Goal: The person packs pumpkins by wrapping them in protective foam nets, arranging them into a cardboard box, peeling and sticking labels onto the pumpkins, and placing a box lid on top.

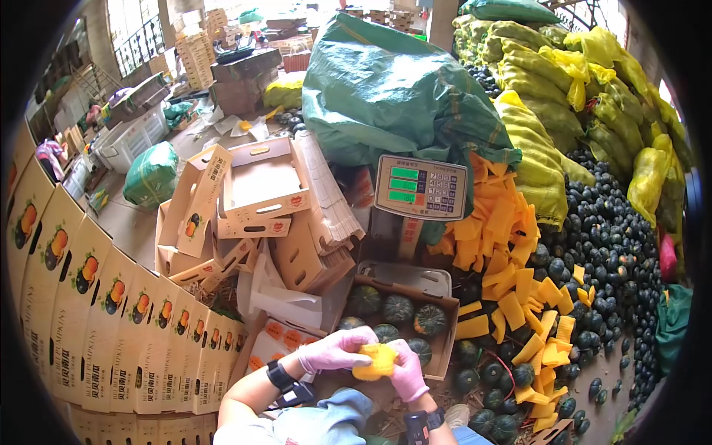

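Observation:
Both my hands wear pink gloves and hold one yellow foam net sleeve (pixel 377 361) between them, above the near edge of an open carton. My left hand (pixel 335 351) pinches its left side, and my right hand (pixel 408 372) grips its right side. Whether anything sits inside the sleeve I cannot tell. Under and beyond my hands, the cardboard carton (pixel 443 363) holds several dark green pumpkins (pixel 398 310). It rests by a scale whose display panel (pixel 421 187) shows green readouts, digits too small to read.
Flat yellow foam sleeves (pixel 497 222) spill down on the right, over loose pumpkins (pixel 608 252). Filled yellow-green mesh sacks (pixel 534 96) are stacked behind. Printed cartons (pixel 111 297) stand in a row at left. Cardboard trays (pixel 267 178) and a sheet of orange stickers (pixel 278 340) lie nearer.

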`<action>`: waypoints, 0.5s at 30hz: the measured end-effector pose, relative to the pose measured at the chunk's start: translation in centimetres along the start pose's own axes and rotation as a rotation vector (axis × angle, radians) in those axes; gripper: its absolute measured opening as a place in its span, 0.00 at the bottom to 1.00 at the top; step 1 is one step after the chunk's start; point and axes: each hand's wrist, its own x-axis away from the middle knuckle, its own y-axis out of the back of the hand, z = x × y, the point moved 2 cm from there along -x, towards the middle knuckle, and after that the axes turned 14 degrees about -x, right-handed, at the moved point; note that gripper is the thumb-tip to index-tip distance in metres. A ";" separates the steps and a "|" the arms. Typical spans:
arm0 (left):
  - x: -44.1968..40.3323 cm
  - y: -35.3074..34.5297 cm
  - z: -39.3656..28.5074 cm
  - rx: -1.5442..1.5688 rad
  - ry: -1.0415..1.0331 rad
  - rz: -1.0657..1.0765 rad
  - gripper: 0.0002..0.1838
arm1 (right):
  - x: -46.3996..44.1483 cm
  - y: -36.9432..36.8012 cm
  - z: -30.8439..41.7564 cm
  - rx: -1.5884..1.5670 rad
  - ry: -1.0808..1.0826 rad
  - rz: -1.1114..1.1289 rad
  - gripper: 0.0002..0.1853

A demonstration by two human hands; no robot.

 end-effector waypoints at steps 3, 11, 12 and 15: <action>0.6 -1.5 -0.9 0.207 0.186 0.452 0.21 | 2.2 1.9 1.9 -0.164 -0.185 0.143 0.08; -6.0 -4.3 1.8 0.138 -0.020 -0.107 0.12 | 4.5 5.9 2.4 -0.755 -0.235 0.171 0.26; -7.1 -4.2 0.3 -0.007 -0.117 0.066 0.13 | 4.3 6.8 3.9 -0.774 -0.182 -0.006 0.25; -9.8 -4.1 2.3 0.244 0.349 0.261 0.14 | 2.8 8.3 3.9 -0.369 -0.182 -0.300 0.14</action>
